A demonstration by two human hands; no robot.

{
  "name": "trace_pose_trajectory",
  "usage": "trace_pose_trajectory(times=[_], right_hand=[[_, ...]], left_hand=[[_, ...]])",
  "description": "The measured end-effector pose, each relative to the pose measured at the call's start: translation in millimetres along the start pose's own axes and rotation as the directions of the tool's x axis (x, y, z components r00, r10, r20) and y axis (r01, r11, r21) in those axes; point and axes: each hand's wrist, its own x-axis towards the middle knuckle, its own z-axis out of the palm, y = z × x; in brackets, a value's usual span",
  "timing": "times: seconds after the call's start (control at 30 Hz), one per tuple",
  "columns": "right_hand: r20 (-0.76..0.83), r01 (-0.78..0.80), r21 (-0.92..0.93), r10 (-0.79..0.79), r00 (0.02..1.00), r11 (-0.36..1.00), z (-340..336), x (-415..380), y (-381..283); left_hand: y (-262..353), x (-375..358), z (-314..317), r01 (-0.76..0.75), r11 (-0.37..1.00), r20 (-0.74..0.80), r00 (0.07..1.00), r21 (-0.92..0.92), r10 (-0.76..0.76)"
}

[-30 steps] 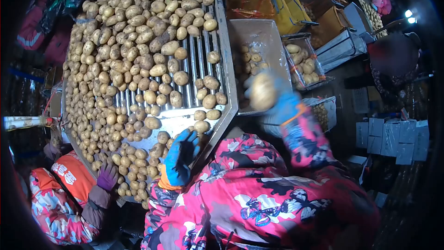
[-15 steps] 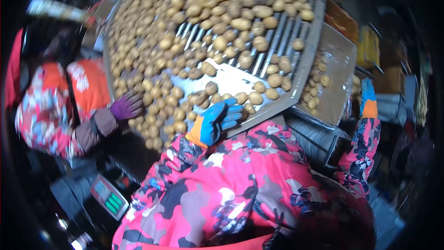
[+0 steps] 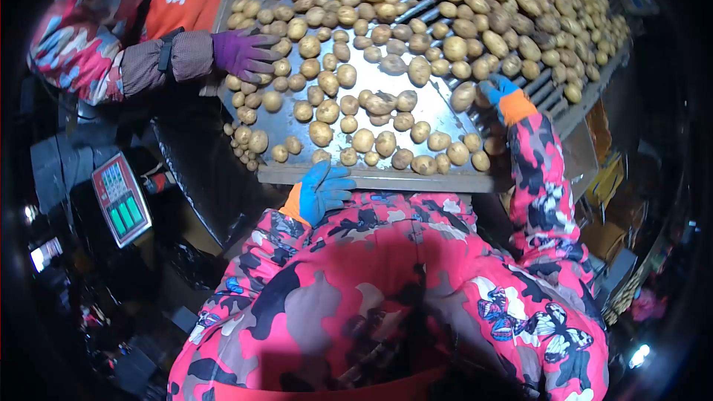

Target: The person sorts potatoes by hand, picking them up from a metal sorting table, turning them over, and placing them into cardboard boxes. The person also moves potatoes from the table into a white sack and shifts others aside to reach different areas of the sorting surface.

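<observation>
Many potatoes (image 3: 419, 70) lie spread over a metal sorting table (image 3: 278, 119) with slatted bars on its right side. My left hand (image 3: 325, 187), in a blue and orange glove, rests at the table's front edge, fingers apart, holding nothing. My right hand (image 3: 499, 92), gloved the same way, reaches over the slats on the right. Its fingertips are beside a larger potato (image 3: 463, 96); whether they grip it is hard to make out.
A co-worker's purple-gloved hand (image 3: 247, 54) is over the table's left side. A scale (image 3: 121, 199) with a green display stands at the lower left. Past the right edge are a carton (image 3: 578, 167) and a yellow item (image 3: 605, 180).
The view has turned toward the left. My right hand has come from beyond the table's right side onto the slats. My left hand is now lower, at the front edge.
</observation>
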Motion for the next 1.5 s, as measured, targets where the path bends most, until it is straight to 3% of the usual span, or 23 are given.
trace_pose_trajectory(times=[0.17, 0.2, 0.27, 0.3, 0.37, 0.4, 0.43, 0.5, 0.57, 0.6, 0.67, 0.77, 0.83, 0.9, 0.97, 1.07, 1.1, 1.13, 1.17, 1.23, 1.27, 1.4, 1.5], right_hand=[[-0.123, 0.338, 0.203, -0.318, 0.940, 0.919, 58.9, -49.4, -90.3], [0.086, 0.285, 0.204, -0.307, 0.948, 0.937, 68.1, -61.1, -130.5], [0.283, 0.568, -0.097, -0.524, 0.803, 0.817, 96.8, -63.7, -170.9], [0.354, 0.785, -0.365, -0.705, 0.614, 0.500, 120.7, -49.1, -165.6], [0.287, 0.790, -0.287, -0.738, 0.610, 0.542, 166.6, -20.3, -142.5], [0.420, 0.538, -0.575, -0.343, 0.840, 0.616, 164.1, -6.0, -154.8], [0.416, 0.672, -0.548, -0.534, 0.736, 0.499, 139.0, 5.6, -155.0], [-0.056, 0.784, -0.360, -0.851, 0.523, 0.506, 53.8, -0.8, -136.9], [-0.382, 0.617, -0.252, -0.663, 0.644, 0.745, -31.6, 1.8, -76.2], [-0.494, 0.137, 0.129, -0.056, 0.868, 0.982, -69.4, -18.6, -83.7], [-0.730, 0.119, 0.090, -0.016, 0.683, 0.989, -110.5, -15.1, 5.8], [-0.646, 0.269, 0.194, -0.084, 0.759, 0.943, -90.3, -65.3, 29.7], [-0.361, -0.017, 0.053, 0.035, 0.932, 0.998, -29.1, -93.7, -43.4], [-0.040, 0.061, 0.174, -0.055, 0.998, 0.983, 44.1, -94.9, -66.9], [0.024, 0.262, -0.419, -0.278, 0.960, 0.869, 91.0, -88.9, -85.9], [0.277, 0.099, -0.247, -0.027, 0.960, 0.964, 66.9, -84.4, -107.7], [0.348, 0.031, 0.107, -0.067, 0.935, 0.994, 47.7, -86.2, -86.7], [0.073, 0.276, 0.083, -0.282, 0.957, 0.958, 27.3, -101.1, -65.8], [0.142, -0.154, 0.154, 0.132, 0.981, 0.976, -26.7, -136.2, -115.3], [-0.203, -0.072, 0.059, 0.083, 0.976, 0.996, -76.8, -170.0, -31.2], [0.045, -0.140, 0.218, 0.134, 0.990, 0.966, -106.9, -180.7, 14.1], [-0.055, -0.351, -0.278, 0.349, 0.935, 0.894, -140.6, -209.2, 78.6], [-0.140, 0.052, -0.351, -0.107, 0.984, 0.935, -121.0, -153.3, 27.7]], left_hand=[[-4.2, 11.1, 1.8, -0.005, 1.000, -0.094, 0.996, 0.017, 0.007], [-4.6, 13.7, 0.8, -0.008, 1.000, -0.094, 0.996, 0.010, 0.009], [-7.0, 16.0, -2.4, -0.009, 0.999, -0.064, 0.998, -0.037, 0.007], [-5.9, 14.2, -1.3, -0.001, 0.999, -0.067, 0.998, -0.039, -0.002], [-2.7, 10.2, 4.8, 0.012, 1.000, -0.115, 0.993, -0.015, -0.013], [-0.1, 11.4, 6.0, 0.015, 1.000, -0.108, 0.994, -0.013, -0.016], [0.9, 11.4, 5.0, 0.027, 0.999, -0.101, 0.994, -0.036, -0.031], [-0.3, 11.6, 3.2, 0.056, 0.997, -0.075, 0.995, -0.053, -0.060], [-1.0, 11.5, 3.0, 0.023, 0.999, -0.063, 0.998, -0.037, -0.025], [0.4, 9.5, 7.0, 0.008, 1.000, -0.100, 0.995, 0.005, -0.008], [0.0, 11.0, 7.2, 0.014, 1.000, -0.095, 0.995, 0.007, -0.014], [-0.9, 12.7, 6.6, 0.019, 1.000, -0.110, 0.994, 0.013, -0.017], [0.0, 10.3, 8.3, 0.003, 0.999, -0.167, 0.986, 0.043, 0.004], [0.7, 11.8, 8.7, 0.025, 0.998, -0.186, 0.983, 0.051, -0.015], [1.6, 10.7, 8.2, 0.044, 0.997, -0.214, 0.976, 0.060, -0.030], [6.0, 7.5, 15.5, 0.045, 0.995, -0.174, 0.983, -0.091, -0.061], [8.7, 3.9, 17.6, 0.051, 0.995, -0.166, 0.984, -0.087, -0.065], [11.3, 1.6, 20.9, 0.057, 0.996, -0.206, 0.976, -0.076, -0.071], [10.3, 4.5, 23.0, 0.069, 0.995, -0.233, 0.969, -0.066, -0.083], [8.8, 9.0, 18.0, 0.096, 0.995, -0.212, 0.972, -0.026, -0.099], [9.2, 7.4, 20.7, 0.094, 0.996, -0.233, 0.968, 0.000, -0.091], [8.1, 7.4, 26.5, 0.057, 0.998, -0.283, 0.958, 0.040, -0.043], [8.3, 10.3, 18.3, 0.097, 0.995, -0.208, 0.973, -0.039, -0.103]])
